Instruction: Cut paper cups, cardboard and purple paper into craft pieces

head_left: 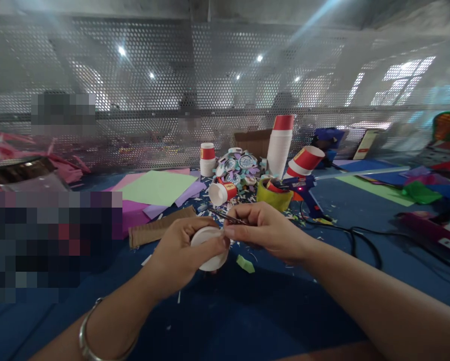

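My left hand (183,250) is wrapped round a paper cup (210,248), whose white bottom faces me. My right hand (262,228) is closed on a thin pair of scissors (225,216), their tips pointing left over the cup's edge. Both hands meet just above the blue table (247,311), and a silver bangle (87,336) circles my left wrist. A small green paper scrap (245,263) lies just under my hands.
Behind my hands are red-and-white cups: a tall stack (279,145), a lying cup (222,192), a standing one (207,159). A blue glue gun (303,188) with a black cord, a yellow tape roll (274,196), a cardboard strip (157,226), coloured paper sheets (155,188) and paper bits are there.
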Tool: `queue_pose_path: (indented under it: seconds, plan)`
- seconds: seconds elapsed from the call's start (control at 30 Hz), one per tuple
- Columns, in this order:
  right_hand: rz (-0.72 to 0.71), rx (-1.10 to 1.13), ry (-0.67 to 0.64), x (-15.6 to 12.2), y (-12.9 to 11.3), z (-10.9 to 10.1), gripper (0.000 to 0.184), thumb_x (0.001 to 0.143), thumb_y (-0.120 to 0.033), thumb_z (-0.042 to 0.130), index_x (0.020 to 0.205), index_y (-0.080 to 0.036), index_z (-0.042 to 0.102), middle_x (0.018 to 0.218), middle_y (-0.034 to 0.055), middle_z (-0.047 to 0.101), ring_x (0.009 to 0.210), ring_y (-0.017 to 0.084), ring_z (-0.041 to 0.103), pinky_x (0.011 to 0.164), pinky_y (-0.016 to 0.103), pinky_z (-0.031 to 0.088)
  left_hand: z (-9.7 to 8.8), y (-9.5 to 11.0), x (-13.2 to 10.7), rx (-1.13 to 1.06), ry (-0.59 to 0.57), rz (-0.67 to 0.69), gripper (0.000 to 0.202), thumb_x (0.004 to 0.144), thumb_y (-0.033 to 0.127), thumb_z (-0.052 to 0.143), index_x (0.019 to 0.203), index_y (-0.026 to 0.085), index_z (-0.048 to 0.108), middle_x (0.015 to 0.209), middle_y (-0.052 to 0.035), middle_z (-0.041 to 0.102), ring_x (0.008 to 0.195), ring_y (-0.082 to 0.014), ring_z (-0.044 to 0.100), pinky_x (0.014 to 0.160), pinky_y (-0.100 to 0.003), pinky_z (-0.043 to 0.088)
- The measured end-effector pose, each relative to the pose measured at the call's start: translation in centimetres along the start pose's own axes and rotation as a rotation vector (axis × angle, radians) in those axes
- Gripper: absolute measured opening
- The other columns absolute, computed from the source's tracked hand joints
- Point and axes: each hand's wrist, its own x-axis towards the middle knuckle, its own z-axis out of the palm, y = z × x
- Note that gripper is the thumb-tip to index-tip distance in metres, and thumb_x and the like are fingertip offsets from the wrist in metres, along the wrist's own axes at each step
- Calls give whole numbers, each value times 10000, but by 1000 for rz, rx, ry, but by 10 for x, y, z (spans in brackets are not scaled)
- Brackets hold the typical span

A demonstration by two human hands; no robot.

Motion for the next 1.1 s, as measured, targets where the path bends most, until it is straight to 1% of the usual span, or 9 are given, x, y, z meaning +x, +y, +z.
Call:
queue_pose_path:
  seconds: [0.1,0.2,0.33,0.4,0.5,0.67,0.8,0.97,1.1]
  plan:
    - [-61,-24,63,1,4,0,295,837,-441,662,757,-177,561,685,-27,505,603,93,442,561,236,362,1,2,1,-77,52,15,252,791,397,707,727,167,624,614,15,612,508,-118,582,484,-227,483]
    - [-119,-98,108,1,5,-1,284,879,-465,610,847,-184,580,790,9,571,712,123,512,634,253,404,-1,6,1,-30,151,65,258,819,430,675,767,180,632,660,16,617,533,-114,577,472,-213,457]
    - [-140,-254,168,-2,5,-1,297,903,-482,576,899,-185,594,765,-4,559,638,106,469,549,235,360,-4,8,3,50,215,122,262,860,449,621,887,191,661,726,-3,634,650,-141,595,504,-214,444]
    - [-126,-319,188,-4,5,0,283,893,-466,599,913,-184,593,729,-21,531,596,97,439,520,233,337,-5,7,3,41,199,155,257,870,439,611,905,191,666,743,-1,623,672,-137,574,548,-219,462]
    - [-135,-360,200,-6,5,2,266,897,-452,598,922,-187,587,732,-21,536,600,101,446,530,236,348,-6,4,4,32,154,203,238,879,417,613,897,189,680,761,3,615,688,-124,548,624,-227,471]
    - [-153,-440,227,-7,3,2,252,901,-440,587,926,-190,579,705,-27,506,571,101,421,511,239,336,-6,-2,4,45,165,206,248,863,402,642,993,203,712,905,-30,677,830,-170,593,741,-273,483]
    - [-207,-510,242,-8,1,2,218,900,-409,586,908,-191,575,683,-24,505,573,108,429,521,245,346,-6,-1,3,123,189,238,245,858,399,643,988,209,728,902,-33,696,826,-180,600,741,-285,481]
    - [-292,-635,261,-9,0,3,191,891,-376,598,893,-186,588,660,-24,525,535,96,428,502,233,341,-6,6,1,207,157,219,206,870,354,633,956,198,735,919,-39,709,835,-181,597,757,-290,471]
    - [-364,-703,292,-12,-1,4,177,882,-343,620,898,-169,590,641,-34,517,503,81,423,493,227,331,-5,7,-1,139,110,202,201,858,357,644,914,184,730,900,-38,693,792,-168,579,723,-286,472]
